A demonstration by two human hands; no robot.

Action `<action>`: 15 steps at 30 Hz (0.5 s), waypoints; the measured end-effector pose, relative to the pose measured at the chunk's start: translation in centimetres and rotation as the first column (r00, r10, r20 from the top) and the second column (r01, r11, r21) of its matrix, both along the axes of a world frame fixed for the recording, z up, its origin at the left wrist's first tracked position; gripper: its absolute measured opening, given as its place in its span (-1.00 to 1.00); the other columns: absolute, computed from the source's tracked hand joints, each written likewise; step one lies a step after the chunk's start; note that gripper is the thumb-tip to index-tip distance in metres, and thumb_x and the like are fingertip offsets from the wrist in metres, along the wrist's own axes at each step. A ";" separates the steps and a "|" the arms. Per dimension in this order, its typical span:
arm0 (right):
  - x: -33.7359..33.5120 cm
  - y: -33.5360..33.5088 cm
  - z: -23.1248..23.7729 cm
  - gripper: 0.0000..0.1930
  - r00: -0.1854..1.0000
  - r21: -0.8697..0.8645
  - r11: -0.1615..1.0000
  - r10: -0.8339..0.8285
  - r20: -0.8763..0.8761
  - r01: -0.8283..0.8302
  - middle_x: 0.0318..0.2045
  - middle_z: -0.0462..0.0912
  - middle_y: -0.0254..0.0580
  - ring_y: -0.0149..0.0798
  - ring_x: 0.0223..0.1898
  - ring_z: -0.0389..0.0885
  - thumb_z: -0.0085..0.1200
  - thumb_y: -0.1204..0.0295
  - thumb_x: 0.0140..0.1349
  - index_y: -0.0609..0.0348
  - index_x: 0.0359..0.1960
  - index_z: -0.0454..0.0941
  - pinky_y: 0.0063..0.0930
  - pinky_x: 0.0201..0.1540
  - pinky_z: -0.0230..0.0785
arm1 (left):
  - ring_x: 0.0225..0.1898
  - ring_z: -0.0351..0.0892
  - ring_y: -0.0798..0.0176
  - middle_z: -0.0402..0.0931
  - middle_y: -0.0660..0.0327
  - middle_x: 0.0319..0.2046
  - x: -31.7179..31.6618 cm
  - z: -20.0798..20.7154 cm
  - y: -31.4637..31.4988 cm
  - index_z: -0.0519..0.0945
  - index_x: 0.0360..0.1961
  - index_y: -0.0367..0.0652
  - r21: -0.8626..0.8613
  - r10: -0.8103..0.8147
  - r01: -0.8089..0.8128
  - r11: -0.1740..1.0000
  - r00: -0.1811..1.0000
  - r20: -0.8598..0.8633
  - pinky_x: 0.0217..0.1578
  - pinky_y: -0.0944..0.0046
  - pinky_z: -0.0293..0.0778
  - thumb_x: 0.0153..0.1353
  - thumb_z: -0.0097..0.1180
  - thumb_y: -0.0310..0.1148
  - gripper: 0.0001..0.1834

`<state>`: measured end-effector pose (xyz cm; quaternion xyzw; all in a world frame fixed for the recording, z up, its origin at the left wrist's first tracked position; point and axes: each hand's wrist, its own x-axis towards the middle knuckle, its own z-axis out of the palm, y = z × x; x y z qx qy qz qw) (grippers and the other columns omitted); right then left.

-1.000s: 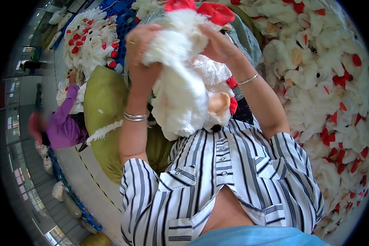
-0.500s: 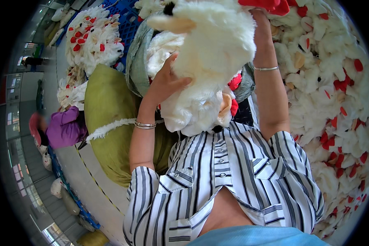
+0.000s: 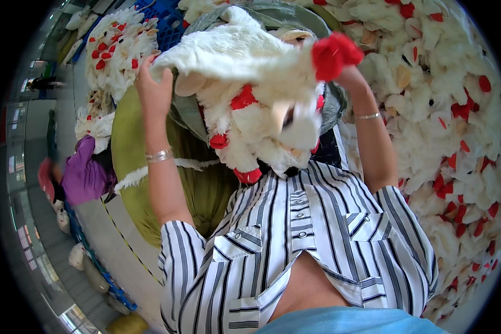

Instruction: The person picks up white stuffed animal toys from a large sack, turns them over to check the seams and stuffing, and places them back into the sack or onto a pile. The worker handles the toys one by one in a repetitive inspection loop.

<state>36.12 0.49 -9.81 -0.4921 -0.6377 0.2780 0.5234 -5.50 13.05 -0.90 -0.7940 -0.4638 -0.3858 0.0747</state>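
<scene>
Your left hand [image 3: 153,92] is raised, its fingers [image 3: 145,65] clamped on one end of a white plush skin [image 3: 236,53] that stretches across to your right hand [image 3: 348,75]. The right fingers are hidden behind the skin's red comb [image 3: 334,53], so you cannot tell exactly how they close, though that hand holds the other end. Below the fingers, between your forearms, hangs a bundle of more white plush pieces [image 3: 261,133] with red and tan patches, down to your striped shirt [image 3: 295,245]. Beyond your right fingers lies a big heap of plush toys [image 3: 445,111]. Under your left fingers sits an olive sack [image 3: 195,183]; farther left, a person in purple [image 3: 83,175] crouches by a smaller pile [image 3: 114,50].
</scene>
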 end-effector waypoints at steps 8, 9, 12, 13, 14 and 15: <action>3.6 -7.0 8.4 -0.14 0.900 -0.098 0.946 0.257 -0.351 -0.309 0.07 0.57 -0.09 -0.22 0.11 0.53 0.28 -0.16 0.00 0.31 0.17 0.43 -0.28 0.20 0.31 | -0.17 0.51 0.43 0.55 0.25 -0.15 4.9 -2.6 -13.9 0.49 0.09 -0.29 -0.883 -0.391 0.457 0.103 0.835 0.387 -0.14 0.40 0.46 0.22 0.19 -0.40 -0.58; 3.6 -6.7 10.2 -0.20 0.925 -0.134 0.933 0.297 -0.239 -0.334 0.07 0.57 -0.10 -0.24 0.10 0.53 0.31 -0.10 0.01 0.30 0.13 0.47 -0.29 0.18 0.33 | -0.14 0.51 0.42 0.53 0.22 -0.11 5.5 -2.7 -15.0 0.45 0.13 -0.30 -0.872 -0.401 0.488 0.049 0.809 0.430 -0.13 0.39 0.47 0.23 0.18 -0.39 -0.54; -3.3 -7.0 12.9 -0.40 0.781 -0.250 0.746 0.621 -0.071 -0.617 -0.02 0.62 -0.12 -0.25 0.02 0.57 0.36 0.11 0.01 0.23 0.03 0.54 -0.31 0.05 0.41 | -0.09 0.51 0.39 0.52 0.20 -0.07 7.0 -3.3 -15.7 0.40 0.17 -0.31 -0.844 -0.252 0.534 0.048 0.824 0.507 -0.07 0.37 0.46 0.28 0.11 -0.41 -0.54; -6.3 -7.6 12.7 -0.44 0.753 -0.213 0.751 0.652 0.091 -0.625 -0.05 0.63 -0.12 -0.23 -0.02 0.60 0.37 0.18 0.00 0.19 0.02 0.55 -0.32 0.00 0.44 | -0.09 0.51 0.39 0.53 0.19 -0.07 7.1 -4.0 -15.3 0.40 0.17 -0.32 -0.839 -0.222 0.542 0.052 0.825 0.520 -0.05 0.36 0.45 0.29 0.08 -0.43 -0.57; -8.6 -8.0 10.6 -0.50 0.757 -0.165 0.821 0.568 0.324 -0.546 -0.06 0.63 -0.08 -0.17 -0.09 0.62 0.34 0.19 0.02 0.16 -0.02 0.58 -0.30 -0.04 0.47 | -0.08 0.51 0.38 0.53 0.19 -0.07 7.1 -4.8 -14.9 0.41 0.16 -0.32 -0.832 -0.186 0.553 0.052 0.824 0.536 -0.03 0.36 0.44 0.30 0.06 -0.44 -0.59; -10.5 -8.2 8.1 -0.55 0.712 -0.099 0.870 0.457 0.533 -0.484 -0.06 0.63 -0.04 -0.10 -0.16 0.65 0.31 0.20 0.03 0.13 -0.05 0.61 -0.29 -0.08 0.49 | -0.07 0.51 0.38 0.54 0.19 -0.07 6.8 -5.5 -14.8 0.41 0.15 -0.32 -0.824 -0.136 0.563 0.056 0.822 0.553 -0.01 0.35 0.44 0.31 0.03 -0.45 -0.60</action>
